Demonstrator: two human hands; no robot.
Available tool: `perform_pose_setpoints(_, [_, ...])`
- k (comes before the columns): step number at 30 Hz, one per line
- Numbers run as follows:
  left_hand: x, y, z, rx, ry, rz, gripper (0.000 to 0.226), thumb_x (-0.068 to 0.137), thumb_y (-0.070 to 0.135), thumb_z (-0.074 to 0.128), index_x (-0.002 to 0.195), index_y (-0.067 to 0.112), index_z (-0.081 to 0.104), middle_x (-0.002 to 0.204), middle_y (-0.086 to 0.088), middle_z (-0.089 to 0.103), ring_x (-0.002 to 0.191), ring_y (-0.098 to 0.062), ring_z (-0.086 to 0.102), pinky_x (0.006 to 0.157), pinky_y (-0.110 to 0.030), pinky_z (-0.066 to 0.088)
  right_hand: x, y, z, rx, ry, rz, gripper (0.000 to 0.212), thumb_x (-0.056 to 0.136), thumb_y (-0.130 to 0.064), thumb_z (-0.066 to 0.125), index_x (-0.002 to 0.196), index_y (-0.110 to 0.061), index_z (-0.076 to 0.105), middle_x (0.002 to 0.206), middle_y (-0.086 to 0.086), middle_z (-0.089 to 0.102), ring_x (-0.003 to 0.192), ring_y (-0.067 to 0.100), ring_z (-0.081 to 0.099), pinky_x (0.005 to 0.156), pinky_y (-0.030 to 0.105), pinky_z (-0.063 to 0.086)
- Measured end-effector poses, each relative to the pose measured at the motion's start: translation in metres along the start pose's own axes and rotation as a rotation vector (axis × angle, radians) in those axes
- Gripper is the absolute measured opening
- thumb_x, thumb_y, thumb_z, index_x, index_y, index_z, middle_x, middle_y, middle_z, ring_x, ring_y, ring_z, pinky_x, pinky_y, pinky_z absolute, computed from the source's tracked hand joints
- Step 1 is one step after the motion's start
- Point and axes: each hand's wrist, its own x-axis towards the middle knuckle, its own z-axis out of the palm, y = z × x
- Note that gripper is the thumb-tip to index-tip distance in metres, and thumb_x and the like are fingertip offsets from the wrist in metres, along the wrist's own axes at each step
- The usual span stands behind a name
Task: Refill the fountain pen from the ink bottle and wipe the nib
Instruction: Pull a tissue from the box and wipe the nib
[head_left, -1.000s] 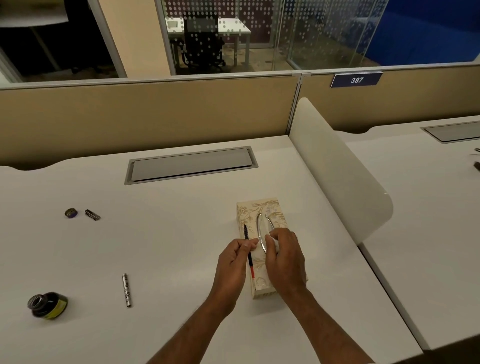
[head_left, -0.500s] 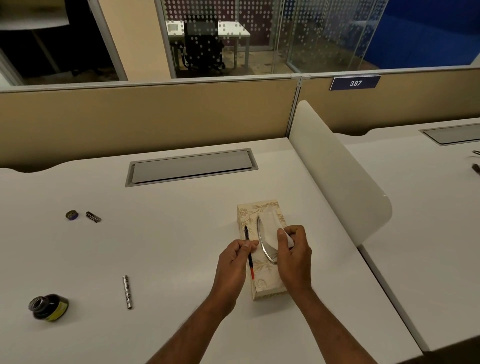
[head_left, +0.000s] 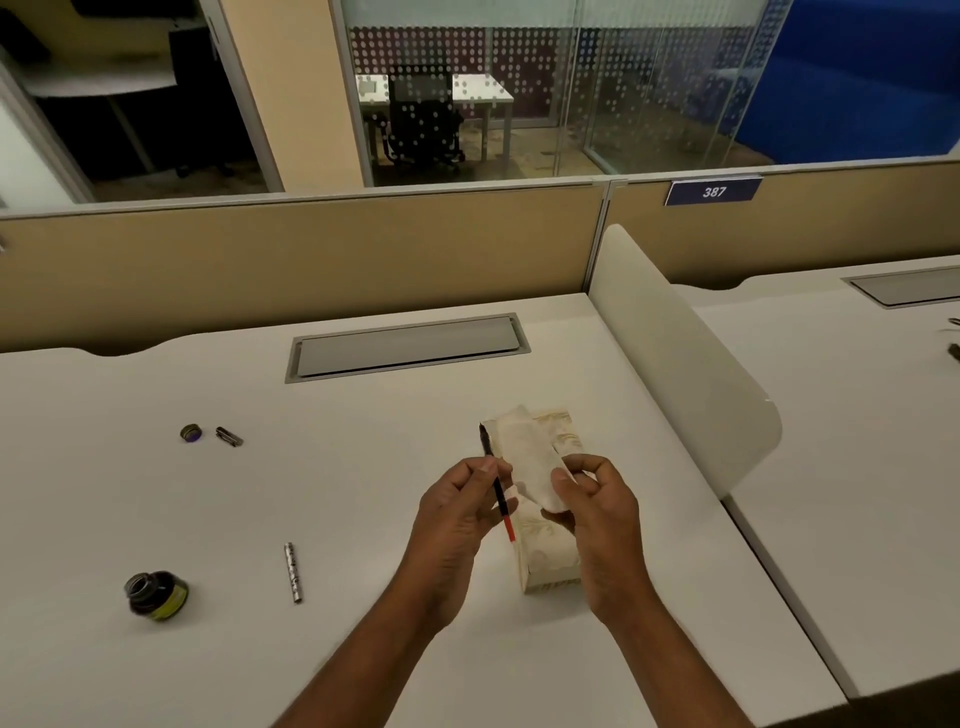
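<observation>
My left hand (head_left: 457, 506) pinches the thin inner part of the fountain pen (head_left: 497, 486), nib end pointing up and away, red end toward me. Just right of it, my right hand (head_left: 597, 501) holds a white tissue (head_left: 527, 457) lifted out of the patterned tissue box (head_left: 550, 566) below both hands. The open ink bottle (head_left: 156, 595) stands at the near left of the desk. The silver pen barrel (head_left: 293, 571) lies between the bottle and my left arm. The bottle cap (head_left: 190, 432) and a small pen piece (head_left: 229, 436) lie farther back on the left.
The white desk (head_left: 363, 467) has a grey cable hatch (head_left: 408, 347) at the back and a beige partition wall behind it. A curved white divider (head_left: 685, 358) stands at the right, with another desk beyond it.
My right hand has pulled a tissue up out of the box and now holds it beside the pen. My left hand stays in place with the pen.
</observation>
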Motion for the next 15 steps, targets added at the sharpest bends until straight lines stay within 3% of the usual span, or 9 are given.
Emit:
perform_pose_setpoints(3, [-0.018, 0.015, -0.008, 0.018, 0.031, 0.02, 0.022, 0.1, 0.025, 0.059, 0.099, 0.012, 0.077, 0.105, 0.003, 0.08, 0.103, -0.02, 0.075, 0.081, -0.027, 0.06, -0.021, -0.002, 0.014, -0.146, -0.035, -0.088, 0.009, 0.094, -0.013, 0.067, 0.099, -0.02, 0.065, 0.098, 0.007, 0.075, 0.091, 0.025, 0.073, 0.079, 0.042, 0.061])
perform_pose_setpoints(9, [-0.052, 0.037, -0.032, 0.046, 0.132, 0.093, 0.019, 0.097, 0.02, 0.062, 0.097, 0.01, 0.078, 0.099, 0.002, 0.081, 0.096, -0.019, 0.077, 0.081, -0.025, 0.061, -0.057, -0.017, 0.039, -0.227, -0.132, -0.146, 0.01, 0.095, -0.013, 0.066, 0.094, -0.023, 0.065, 0.084, -0.006, 0.072, 0.083, 0.013, 0.07, 0.07, 0.025, 0.057])
perform_pose_setpoints(12, [-0.071, 0.046, -0.043, 0.042, 0.147, 0.116, 0.018, 0.096, 0.02, 0.063, 0.093, 0.014, 0.08, 0.098, 0.004, 0.081, 0.094, -0.018, 0.077, 0.081, -0.024, 0.06, -0.071, -0.022, 0.048, -0.204, -0.217, -0.11, 0.008, 0.095, -0.015, 0.067, 0.098, -0.022, 0.066, 0.092, -0.005, 0.074, 0.088, 0.015, 0.071, 0.076, 0.029, 0.059])
perform_pose_setpoints(15, [-0.09, 0.05, -0.051, 0.07, 0.131, 0.129, 0.02, 0.096, 0.019, 0.062, 0.091, 0.017, 0.08, 0.098, 0.005, 0.082, 0.094, -0.015, 0.077, 0.081, -0.022, 0.058, -0.082, -0.029, 0.057, -0.23, -0.295, -0.123, 0.009, 0.095, -0.026, 0.068, 0.101, -0.032, 0.068, 0.1, -0.009, 0.075, 0.094, 0.012, 0.071, 0.08, 0.033, 0.061])
